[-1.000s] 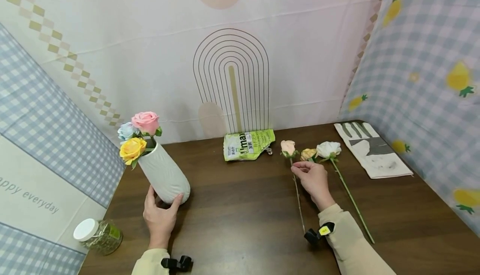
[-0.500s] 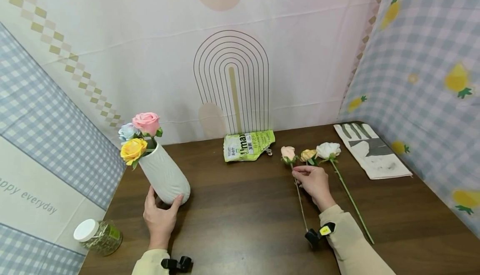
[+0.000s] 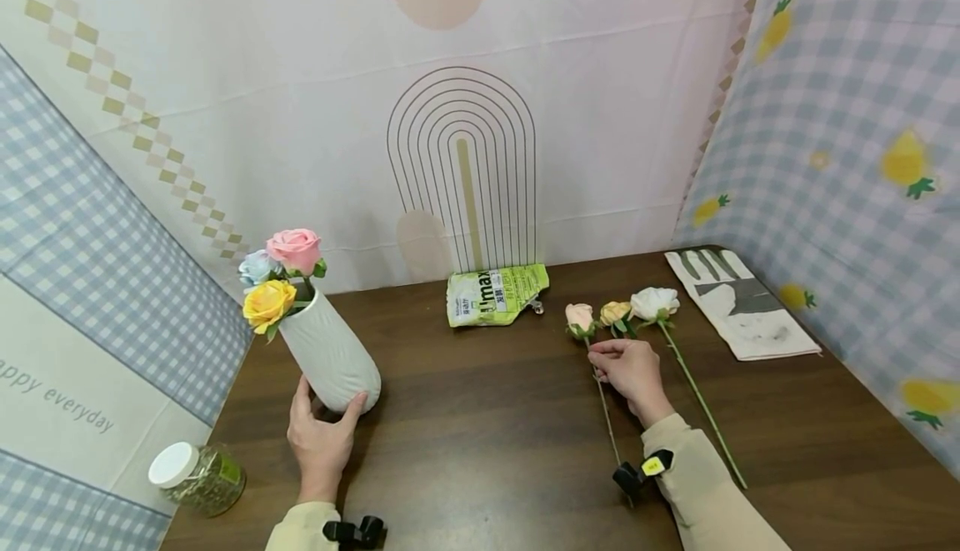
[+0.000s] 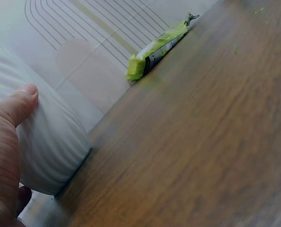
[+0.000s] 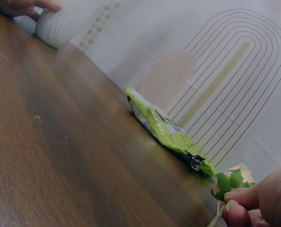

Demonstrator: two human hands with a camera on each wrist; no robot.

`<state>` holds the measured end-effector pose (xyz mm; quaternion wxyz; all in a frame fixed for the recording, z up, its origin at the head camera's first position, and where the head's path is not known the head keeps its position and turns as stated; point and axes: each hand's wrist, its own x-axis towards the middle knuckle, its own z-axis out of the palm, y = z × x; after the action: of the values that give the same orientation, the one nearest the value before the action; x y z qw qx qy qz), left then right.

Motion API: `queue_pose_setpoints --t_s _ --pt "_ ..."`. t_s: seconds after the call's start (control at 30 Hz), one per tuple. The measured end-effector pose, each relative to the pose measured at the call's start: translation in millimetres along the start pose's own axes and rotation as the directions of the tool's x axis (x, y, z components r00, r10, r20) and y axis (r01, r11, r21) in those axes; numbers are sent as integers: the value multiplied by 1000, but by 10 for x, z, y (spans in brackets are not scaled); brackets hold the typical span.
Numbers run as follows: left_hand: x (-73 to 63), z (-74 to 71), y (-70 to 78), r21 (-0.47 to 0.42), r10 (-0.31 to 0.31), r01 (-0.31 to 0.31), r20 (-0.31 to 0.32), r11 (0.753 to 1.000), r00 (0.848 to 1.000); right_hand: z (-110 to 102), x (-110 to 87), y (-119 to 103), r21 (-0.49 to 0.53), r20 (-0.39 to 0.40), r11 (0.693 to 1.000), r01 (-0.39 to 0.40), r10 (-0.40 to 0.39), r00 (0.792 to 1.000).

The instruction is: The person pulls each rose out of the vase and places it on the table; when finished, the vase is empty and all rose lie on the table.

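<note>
My left hand (image 3: 321, 443) grips the lower part of a white ribbed vase (image 3: 330, 351), thumb on its right side. Pink (image 3: 294, 251), pale blue and yellow (image 3: 268, 304) artificial roses stand in the vase's mouth. At the right, my right hand (image 3: 632, 372) pinches the stem of a peach rose (image 3: 580, 319) just below its bloom. That stem runs down past the wrist camera. Beyond the fingers lies a yellow-orange rose (image 3: 615, 313), its stem mostly hidden by the hand. A white rose (image 3: 655, 304) with a long green stem lies to the right of my right hand.
A green and white packet (image 3: 497, 296) with a metal clip lies by the back wall. A folded patterned cloth (image 3: 742, 304) is at the back right. At the front left, a white-lidded jar (image 3: 198, 478) of dried greenery stands near the table's edge.
My right hand and the peach rose have shifted slightly toward the front of the table and to the right. The left hand keeps its hold on the vase.
</note>
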<state>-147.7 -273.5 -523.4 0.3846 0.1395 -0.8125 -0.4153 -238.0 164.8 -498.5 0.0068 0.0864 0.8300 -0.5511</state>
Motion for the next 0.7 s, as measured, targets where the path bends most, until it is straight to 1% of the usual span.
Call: queue_pose_setpoints --t_s 0.2,0.43,0.7 --pt "-5 0 -5 -2 3 -3 0 1000 1000 -5 6 19 4 3 1000 -6 6 1000" --pt "-4 3 -10 -10 16 -16 -2 1000 1000 -6 21 30 0 12 1000 -31 31 999" --pt "-3 -3 -13 -4 3 -3 0 1000 1000 13 28 42 18 10 999 -50 50 999"
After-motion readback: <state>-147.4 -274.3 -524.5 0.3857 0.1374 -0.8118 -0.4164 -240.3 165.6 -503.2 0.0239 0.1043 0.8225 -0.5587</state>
